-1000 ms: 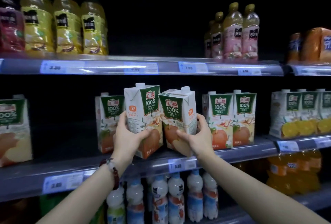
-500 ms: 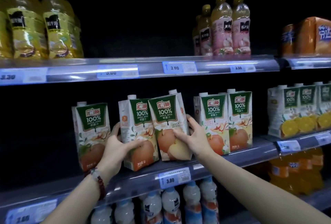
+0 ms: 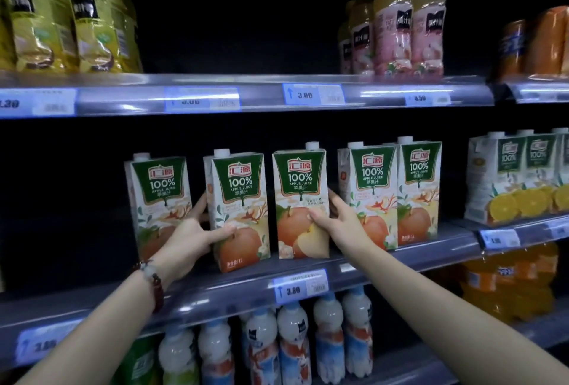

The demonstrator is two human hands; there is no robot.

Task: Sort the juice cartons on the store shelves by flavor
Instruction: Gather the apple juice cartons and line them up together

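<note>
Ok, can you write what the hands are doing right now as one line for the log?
step: lining up apple cartons | left hand: holds second carton | right hand: holds third carton | both upright on middle shelf | orange cartons: far right

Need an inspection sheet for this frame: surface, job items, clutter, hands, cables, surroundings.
Surface: middle shelf, price tags on its front rail.
Job's things: five apple juice cartons upright in a row; second apple carton and third apple carton under the hands; orange juice cartons grouped at right.
Clutter: nothing seen.
Hands: left hand grips the second carton; right hand grips the third.
Cables: nothing seen.
Surroundings: yellow bottles and pink bottles above; white bottles below.
</note>
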